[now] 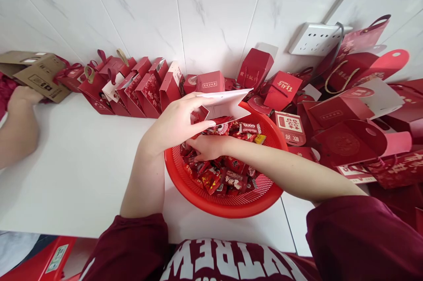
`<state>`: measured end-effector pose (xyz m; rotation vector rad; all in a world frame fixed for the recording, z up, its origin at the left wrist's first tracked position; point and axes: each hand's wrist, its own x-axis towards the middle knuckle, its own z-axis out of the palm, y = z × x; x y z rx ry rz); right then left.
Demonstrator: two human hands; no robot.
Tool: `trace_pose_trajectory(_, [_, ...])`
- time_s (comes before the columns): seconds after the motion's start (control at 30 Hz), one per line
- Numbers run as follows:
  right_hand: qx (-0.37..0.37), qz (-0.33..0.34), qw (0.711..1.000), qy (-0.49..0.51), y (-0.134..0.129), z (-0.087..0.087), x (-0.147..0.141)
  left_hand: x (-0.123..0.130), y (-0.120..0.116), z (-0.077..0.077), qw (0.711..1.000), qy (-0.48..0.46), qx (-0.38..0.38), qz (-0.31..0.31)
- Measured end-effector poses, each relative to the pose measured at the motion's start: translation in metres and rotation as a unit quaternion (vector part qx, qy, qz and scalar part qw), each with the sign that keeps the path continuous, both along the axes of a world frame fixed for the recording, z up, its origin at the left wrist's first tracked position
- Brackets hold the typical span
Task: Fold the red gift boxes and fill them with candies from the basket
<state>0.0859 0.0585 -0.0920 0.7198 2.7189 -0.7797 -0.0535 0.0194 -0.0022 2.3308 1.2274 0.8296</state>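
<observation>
My left hand (180, 120) holds an open paper candy box (228, 106) over the far side of a red plastic basket. White inner walls of the box face me, and its thumb-side edge is pinched near the bottom. Below it, my right hand (209, 146) reaches across into the basket (228, 211), with its fingers curled down among wrapped candies (234, 179). Whatever those fingertips grip is hidden by the hand and the wrappers. Most candies are in red wrappers; one yellow wrapper (259, 139) lies at the right.
Red gift boxes (148, 91) stand in a row along the tiled wall. More open boxes (343, 144) pile up at the right, below a white power strip (317, 38). At the far left, another person's arm (21, 122) is beside a cardboard box (44, 73).
</observation>
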Motion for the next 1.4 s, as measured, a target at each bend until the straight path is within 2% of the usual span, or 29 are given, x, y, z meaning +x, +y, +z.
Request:
trace_pose_trajectory(0.17, [0.001,-0.008,0.997,-0.077,-0.005,0.005,-0.006,0.0,0.001,0.0,1.0,-0.004,-0.015,-0.001])
trace_pose_trajectory(0.37, [0.079,-0.041,0.99,-0.111,-0.018,0.002,-0.015,-0.001,0.001,-0.001,1.0,-0.006,-0.018,-0.009])
trace_pose_trajectory(0.47, [0.089,-0.01,0.992,-0.088,-0.018,-0.003,-0.014,-0.001,0.001,-0.002,1.0,-0.008,-0.013,-0.007])
trace_pose_trajectory(0.67, [0.06,0.09,0.994,0.0,-0.006,-0.011,-0.006,0.0,0.001,-0.002,1.0,-0.003,-0.013,-0.007])
trace_pose_trajectory(0.77, [0.046,0.1,0.994,0.012,-0.005,-0.007,-0.005,-0.001,0.002,-0.003,1.0,0.002,-0.012,-0.003])
trace_pose_trajectory(0.87, [0.048,0.062,0.997,0.0,-0.007,0.009,-0.001,-0.002,0.002,-0.003,1.0,-0.004,-0.009,0.009])
trace_pose_trajectory(0.97, [0.063,0.019,0.998,0.005,-0.012,0.035,0.013,-0.003,0.003,-0.003,0.999,-0.014,-0.015,0.026])
trace_pose_trajectory(1.07, [0.082,-0.014,0.996,0.027,-0.023,0.065,0.041,-0.004,0.003,-0.002,0.999,-0.012,-0.024,0.033])
trace_pose_trajectory(1.13, [0.076,-0.055,0.993,0.076,-0.035,0.082,0.066,-0.003,0.002,-0.001,0.999,-0.011,-0.022,0.033])
trace_pose_trajectory(1.2, [0.037,-0.1,0.978,0.179,-0.047,0.094,0.094,-0.002,0.001,0.001,0.999,-0.016,-0.012,0.031])
trace_pose_trajectory(1.27, [-0.012,-0.15,0.945,0.291,-0.057,0.1,0.121,0.0,-0.002,0.003,0.999,-0.029,0.005,0.036])
trace_pose_trajectory(1.4, [-0.08,-0.314,0.818,0.476,-0.058,0.089,0.158,0.0,-0.008,0.007,0.996,-0.06,0.014,0.067])
